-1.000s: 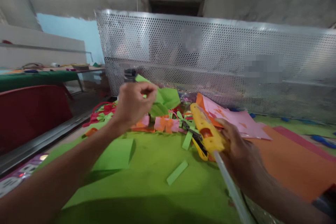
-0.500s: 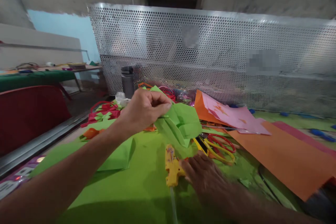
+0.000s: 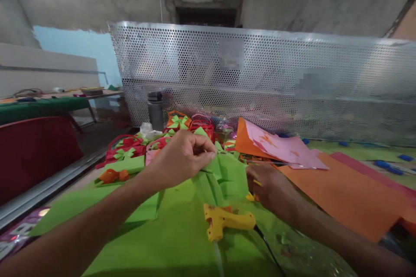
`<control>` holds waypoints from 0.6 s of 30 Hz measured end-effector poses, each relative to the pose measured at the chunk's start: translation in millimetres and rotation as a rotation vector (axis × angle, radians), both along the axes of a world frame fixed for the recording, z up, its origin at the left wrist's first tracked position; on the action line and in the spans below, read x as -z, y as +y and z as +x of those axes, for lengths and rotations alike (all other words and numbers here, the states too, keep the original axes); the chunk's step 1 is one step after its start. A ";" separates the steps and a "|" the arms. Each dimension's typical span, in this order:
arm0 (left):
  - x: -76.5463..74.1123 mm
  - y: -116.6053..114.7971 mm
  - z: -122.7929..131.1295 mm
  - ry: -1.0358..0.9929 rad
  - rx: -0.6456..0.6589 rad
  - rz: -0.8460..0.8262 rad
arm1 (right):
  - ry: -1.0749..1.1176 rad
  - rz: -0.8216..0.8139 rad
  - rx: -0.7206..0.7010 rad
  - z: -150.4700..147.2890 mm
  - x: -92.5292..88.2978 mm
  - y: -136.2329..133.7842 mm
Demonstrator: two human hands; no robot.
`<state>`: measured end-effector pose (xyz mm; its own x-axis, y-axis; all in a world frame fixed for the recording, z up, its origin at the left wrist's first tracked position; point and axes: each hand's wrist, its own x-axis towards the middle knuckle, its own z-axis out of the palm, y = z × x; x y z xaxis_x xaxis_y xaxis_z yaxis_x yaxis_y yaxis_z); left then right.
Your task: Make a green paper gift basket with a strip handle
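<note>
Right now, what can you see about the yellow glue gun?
The glue gun is yellow plastic, lying on its side on the green paper sheet. A clear glue stick pokes out toward the camera, and a black cord leaves its right end. No hand touches it; the right hand is just beyond.

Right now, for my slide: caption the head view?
Left hand pinches folded green paper; right hand beside it, glue gun lying below.

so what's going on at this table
A person is working with craft paper. The left hand pinches a folded green paper piece, and the right hand is close beside it, its grip hidden. A yellow glue gun lies loose on the green sheet, with paper bows behind.
</note>
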<state>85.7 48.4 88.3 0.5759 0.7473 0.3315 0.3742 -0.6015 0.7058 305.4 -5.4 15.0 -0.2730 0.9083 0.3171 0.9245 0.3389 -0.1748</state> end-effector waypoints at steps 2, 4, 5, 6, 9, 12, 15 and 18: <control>1.4 -2.9 3.0 0.028 0.012 -0.002 | 0.231 0.069 0.022 1.9 -17.9 2.5; 3.5 -4.9 6.0 0.047 0.032 -0.002 | 0.447 0.095 -0.051 -1.1 -32.1 2.5; 4.8 -5.7 7.2 0.053 0.042 0.000 | 0.519 0.084 -0.092 -3.8 -37.2 2.5; 6.1 -6.5 8.3 0.060 0.048 0.004 | 0.565 0.056 -0.136 -7.0 -40.9 2.9; 9.5 -9.6 11.0 0.077 0.067 0.025 | 0.644 -0.049 -0.226 -17.1 -47.2 8.4; 12.0 -12.9 13.9 0.093 0.073 0.069 | 0.682 -0.103 -0.262 -26.4 -52.1 18.0; 14.3 -14.0 15.9 0.106 0.067 0.082 | 0.717 -0.145 -0.270 -35.0 -58.6 25.6; 16.1 -12.5 15.9 0.110 0.060 0.072 | 0.753 -0.181 -0.256 -40.9 -63.8 28.2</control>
<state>101.6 35.9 72.2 0.6542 0.6873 0.3155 0.4088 -0.6724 0.6171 264.5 22.9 78.8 -0.2510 0.9014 0.3529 0.4347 0.4306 -0.7909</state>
